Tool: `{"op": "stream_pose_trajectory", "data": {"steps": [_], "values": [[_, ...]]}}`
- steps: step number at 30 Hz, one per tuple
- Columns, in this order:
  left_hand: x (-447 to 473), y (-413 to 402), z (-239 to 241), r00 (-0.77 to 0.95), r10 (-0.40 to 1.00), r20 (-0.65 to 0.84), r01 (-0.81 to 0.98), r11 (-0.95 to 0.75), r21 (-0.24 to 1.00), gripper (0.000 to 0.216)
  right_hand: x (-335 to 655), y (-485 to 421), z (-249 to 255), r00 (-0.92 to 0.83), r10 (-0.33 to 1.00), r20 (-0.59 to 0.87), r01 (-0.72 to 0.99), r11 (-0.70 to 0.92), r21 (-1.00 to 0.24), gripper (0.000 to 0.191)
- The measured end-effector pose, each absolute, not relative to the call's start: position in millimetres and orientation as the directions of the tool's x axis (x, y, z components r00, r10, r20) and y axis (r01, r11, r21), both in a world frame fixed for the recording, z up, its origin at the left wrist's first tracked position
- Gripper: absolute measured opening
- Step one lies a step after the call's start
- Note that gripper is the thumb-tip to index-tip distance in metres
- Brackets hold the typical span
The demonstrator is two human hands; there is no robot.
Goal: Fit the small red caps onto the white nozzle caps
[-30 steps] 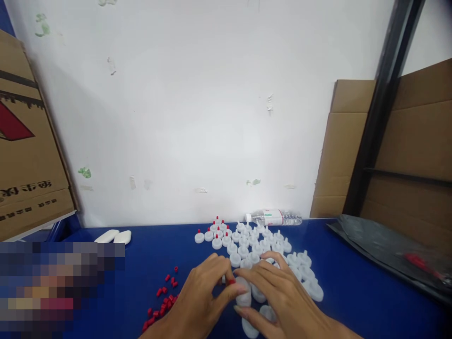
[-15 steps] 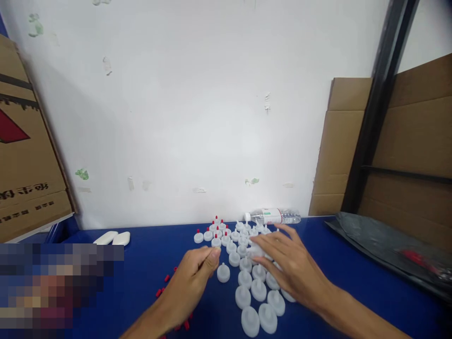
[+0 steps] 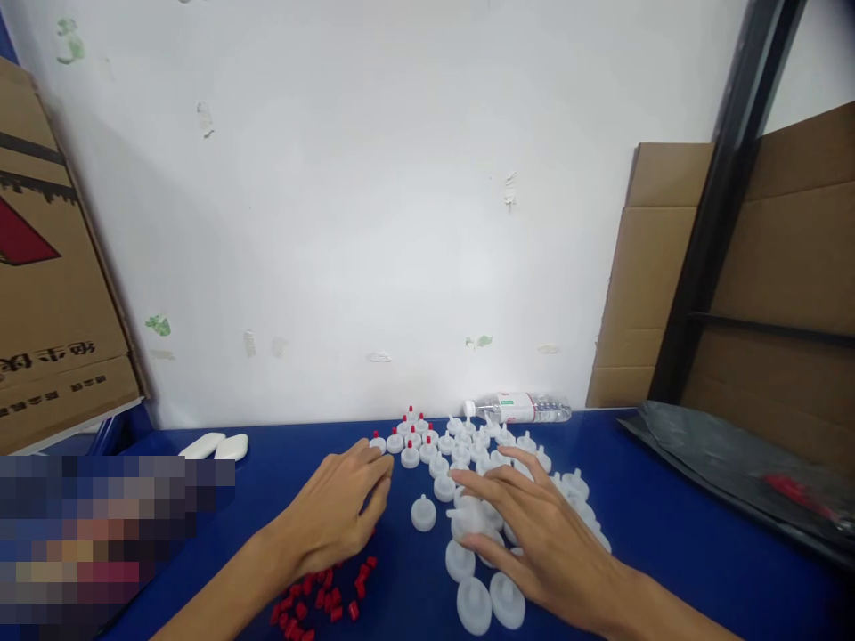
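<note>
My right hand (image 3: 544,525) is among the white nozzle caps, pinching one white nozzle cap (image 3: 469,519) between thumb and fingers. That cap is tilted, its spout pointing left. My left hand (image 3: 347,499) is closed, with its fingers curled downward beside the red-tipped caps; its fingertips are partly hidden, and I cannot make out what they hold. Small red tip covers (image 3: 327,598) lie loose below my left wrist. Several white caps with red tips (image 3: 410,455) stand grouped at the back. A lone white cap (image 3: 423,514) stands upright between my hands.
A clear plastic bottle (image 3: 517,408) lies along the wall. Two white oval objects (image 3: 231,448) rest at the back left. A dark plastic bag (image 3: 721,472) covers the right side. Cardboard stands at the left (image 3: 60,294) and right (image 3: 645,285). A pixelated patch hides the lower left.
My left hand has moved left and turned, its fingers now pointing down, uncovering more red tip covers. My right hand has come lower and nearer with the tilted white cap in its fingers.
</note>
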State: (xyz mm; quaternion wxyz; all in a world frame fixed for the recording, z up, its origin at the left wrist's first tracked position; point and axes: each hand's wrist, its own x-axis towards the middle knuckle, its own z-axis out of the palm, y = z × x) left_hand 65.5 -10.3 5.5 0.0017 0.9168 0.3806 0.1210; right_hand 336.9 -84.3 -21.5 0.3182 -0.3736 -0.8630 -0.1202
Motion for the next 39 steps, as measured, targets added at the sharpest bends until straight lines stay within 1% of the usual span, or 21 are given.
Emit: {"op": "stream_pose_trajectory", "data": {"steps": [2,4,7,9,12,14,16,19,21,24,27,29,31,32,34,37,39], "values": [[74,-23,7,0.714,0.655,0.249,0.614,-0.756,0.227,0.026,335,-86,-21,-0.524,0.541,0.658,0.706,0.708,-0.02,0.045],[83,-38,6,0.751,0.613,0.248,0.533,-0.783,0.321,0.025,332,-89,-21,-0.547,0.51,0.664,0.681,0.732,-0.001,0.044],[92,-51,0,0.776,0.574,0.262,0.472,-0.804,0.362,0.026,328,-93,-20,-0.574,0.49,0.656,0.651,0.759,0.002,0.043],[92,-50,-4,0.775,0.547,0.317,0.452,-0.83,0.328,0.028,326,-96,-18,-0.566,0.497,0.657,0.644,0.765,-0.025,0.044],[84,-36,-6,0.764,0.511,0.394,0.484,-0.857,0.176,0.027,325,-100,-14,-0.561,0.501,0.659,0.629,0.776,-0.054,0.049],[77,-25,-5,0.765,0.526,0.372,0.537,-0.839,0.083,0.027,326,-102,-12,-0.566,0.494,0.66,0.625,0.779,-0.047,0.047],[72,-18,-4,0.772,0.561,0.299,0.577,-0.816,0.04,0.028,326,-103,-12,-0.562,0.49,0.666,0.634,0.773,-0.033,0.044],[74,-15,-5,0.788,0.577,0.217,0.583,-0.812,0.041,0.03,326,-103,-13,-0.558,0.497,0.664,0.643,0.766,-0.033,0.043],[77,-16,-6,0.792,0.571,0.216,0.57,-0.818,0.075,0.031,326,-103,-13,-0.561,0.505,0.656,0.641,0.766,-0.042,0.043],[77,-12,-6,0.759,0.585,0.288,0.586,-0.805,0.091,0.034,325,-103,-12,-0.552,0.511,0.659,0.641,0.766,-0.058,0.041],[71,0,-8,0.678,0.62,0.394,0.659,-0.751,0.047,0.034,324,-103,-10,-0.549,0.525,0.651,0.646,0.76,-0.068,0.04],[66,9,-12,0.615,0.638,0.463,0.705,-0.708,0.038,0.031,324,-104,-8,-0.565,0.538,0.626,0.645,0.761,-0.072,0.039],[60,19,-20,0.578,0.652,0.49,0.735,-0.677,0.033,0.033,324,-104,-5,-0.597,0.552,0.582,0.644,0.762,-0.062,0.037],[57,23,-25,0.576,0.664,0.477,0.745,-0.666,0.027,0.038,325,-104,-4,-0.618,0.561,0.55,0.646,0.762,-0.051,0.037],[51,30,-33,0.593,0.697,0.403,0.758,-0.652,0.013,0.047,325,-103,-3,-0.66,0.584,0.473,0.649,0.76,-0.031,0.041],[46,37,-42,0.616,0.736,0.281,0.764,-0.645,0.013,0.053,325,-100,-4,-0.694,0.62,0.366,0.652,0.757,-0.046,0.054],[44,38,-43,0.621,0.734,0.275,0.761,-0.649,0.012,0.055,325,-98,-7,-0.694,0.639,0.332,0.656,0.751,-0.075,0.061]]}}
